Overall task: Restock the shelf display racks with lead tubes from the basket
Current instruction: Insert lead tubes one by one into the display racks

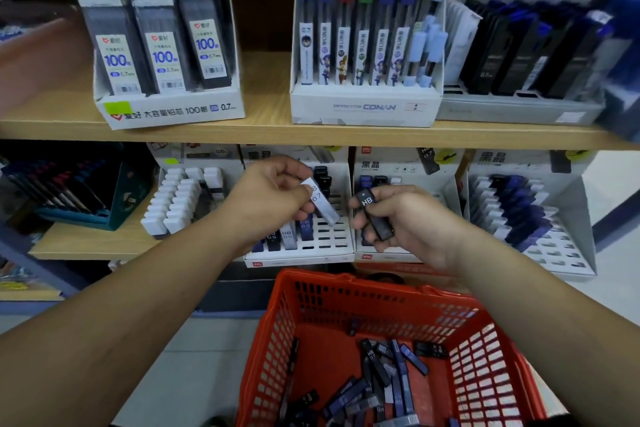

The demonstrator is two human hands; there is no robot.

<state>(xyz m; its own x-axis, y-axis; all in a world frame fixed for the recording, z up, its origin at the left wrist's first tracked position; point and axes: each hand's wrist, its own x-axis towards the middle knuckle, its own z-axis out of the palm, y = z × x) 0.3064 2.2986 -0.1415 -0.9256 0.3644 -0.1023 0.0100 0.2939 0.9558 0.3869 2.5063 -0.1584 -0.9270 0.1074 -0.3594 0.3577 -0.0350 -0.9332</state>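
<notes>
My left hand (273, 191) pinches a white-capped lead tube (323, 203) marked 0.7, held slanted above the middle white display rack (332, 243) on the lower shelf. My right hand (405, 218) grips a black lead tube (375, 217) marked HB, in front of the neighbouring rack (391, 255). The middle rack holds a few tubes (287, 234) at its front left; many of its slots show as bare. Below, the red basket (346, 291) holds several loose dark and blue lead tubes (384, 378).
The upper wooden shelf (270, 125) carries a box of 100-lead packs (156, 38), a Conan box of tubes (363, 31) and a tray of dark packs (519, 55). On the lower shelf stand a white-tube rack (180, 204) at left and a blue-tube rack (519, 211) at right.
</notes>
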